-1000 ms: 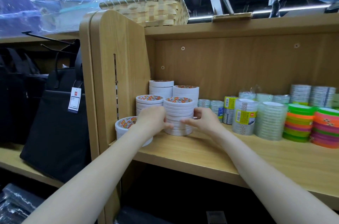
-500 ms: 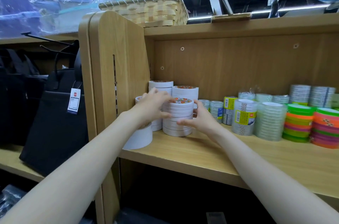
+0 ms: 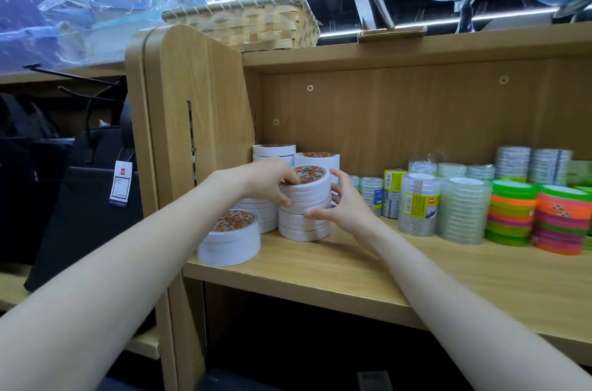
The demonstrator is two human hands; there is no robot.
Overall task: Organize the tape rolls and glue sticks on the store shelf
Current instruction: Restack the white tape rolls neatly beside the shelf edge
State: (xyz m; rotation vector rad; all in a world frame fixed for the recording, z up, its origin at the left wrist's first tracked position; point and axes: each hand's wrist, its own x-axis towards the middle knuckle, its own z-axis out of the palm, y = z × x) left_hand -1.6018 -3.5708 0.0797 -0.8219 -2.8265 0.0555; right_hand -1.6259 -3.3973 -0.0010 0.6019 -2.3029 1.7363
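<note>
Tape stack stands upright between both hands: left hand grips its top rolls at nine o'clock, right hand steadies it open-fingered at three o'clock.

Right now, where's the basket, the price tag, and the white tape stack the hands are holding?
basket (image 3: 246, 19), head view, on its woven front wall.
price tag (image 3: 121, 183), head view, middle of the white card.
white tape stack (image 3: 304, 214), head view, on its side, between the hands.
</note>
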